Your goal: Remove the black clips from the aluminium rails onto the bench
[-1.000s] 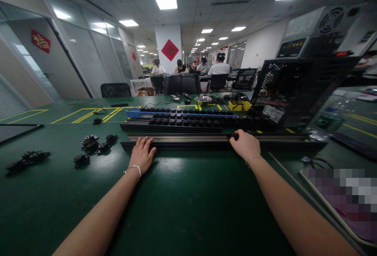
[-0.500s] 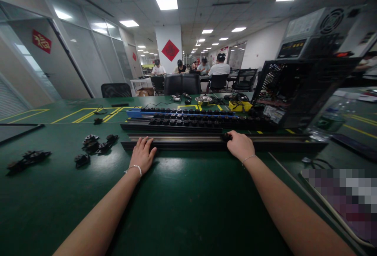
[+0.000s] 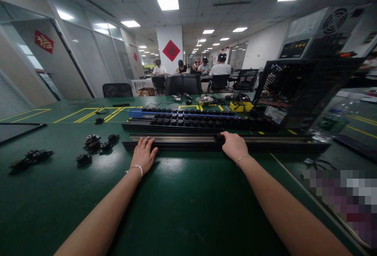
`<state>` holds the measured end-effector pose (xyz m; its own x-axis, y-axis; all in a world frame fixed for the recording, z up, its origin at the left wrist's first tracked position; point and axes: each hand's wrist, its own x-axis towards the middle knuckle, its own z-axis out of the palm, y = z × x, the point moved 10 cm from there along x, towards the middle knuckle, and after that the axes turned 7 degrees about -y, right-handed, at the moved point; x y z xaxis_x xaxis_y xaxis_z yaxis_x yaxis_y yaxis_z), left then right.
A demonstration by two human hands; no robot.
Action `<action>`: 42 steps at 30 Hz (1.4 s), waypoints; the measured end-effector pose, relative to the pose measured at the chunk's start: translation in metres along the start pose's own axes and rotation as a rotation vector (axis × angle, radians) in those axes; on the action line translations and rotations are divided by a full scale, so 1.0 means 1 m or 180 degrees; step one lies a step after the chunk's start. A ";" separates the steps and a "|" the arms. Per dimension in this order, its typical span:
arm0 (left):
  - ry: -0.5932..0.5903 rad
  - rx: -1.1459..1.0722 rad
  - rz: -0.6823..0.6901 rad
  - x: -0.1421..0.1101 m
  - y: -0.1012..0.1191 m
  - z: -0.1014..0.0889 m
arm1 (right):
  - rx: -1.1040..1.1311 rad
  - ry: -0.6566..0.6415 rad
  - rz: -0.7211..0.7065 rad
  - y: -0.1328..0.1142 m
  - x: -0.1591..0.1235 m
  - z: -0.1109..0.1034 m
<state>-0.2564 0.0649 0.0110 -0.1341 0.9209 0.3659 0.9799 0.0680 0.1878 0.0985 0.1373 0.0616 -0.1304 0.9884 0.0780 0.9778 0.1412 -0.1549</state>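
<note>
A long black rail (image 3: 188, 145) with a metallic channel lies crosswise on the green table in front of me. My left hand (image 3: 143, 154) rests on its left end, fingers stretched out and slightly apart. Right of the rail's middle, my right hand (image 3: 235, 145) is closed on a small black part (image 3: 219, 137) that sits in the channel. The fingers partly cover that part, and its exact kind cannot be made out. Just behind lies another black rail (image 3: 171, 128), near rows of similar small black parts (image 3: 182, 122) and a blue rail (image 3: 135, 113).
Loose black parts (image 3: 92, 144) lie to the left, with more (image 3: 32, 157) farther out. An open computer case (image 3: 306, 87) stands at the right, near a plastic bottle (image 3: 334, 116). A metal bowl (image 3: 204, 100) and a yellow tray (image 3: 242, 106) sit farther back. People work at a distant table.
My right hand has slid a little to the left along the rail together with the small black part. My left hand stays in place on the rail's left end.
</note>
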 end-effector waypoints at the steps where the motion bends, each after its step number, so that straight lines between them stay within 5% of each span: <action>1: -0.0002 -0.0002 0.0001 0.000 0.000 0.000 | -0.0005 0.0002 -0.0012 -0.001 0.000 0.000; 42: -0.0070 0.0064 0.0023 0.000 0.004 -0.001 | 0.0213 -0.0041 -0.0533 -0.055 -0.003 0.014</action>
<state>-0.2530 0.0646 0.0129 -0.1238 0.9297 0.3470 0.9836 0.0688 0.1667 0.0433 0.1271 0.0559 -0.2929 0.9514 0.0955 0.9292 0.3067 -0.2060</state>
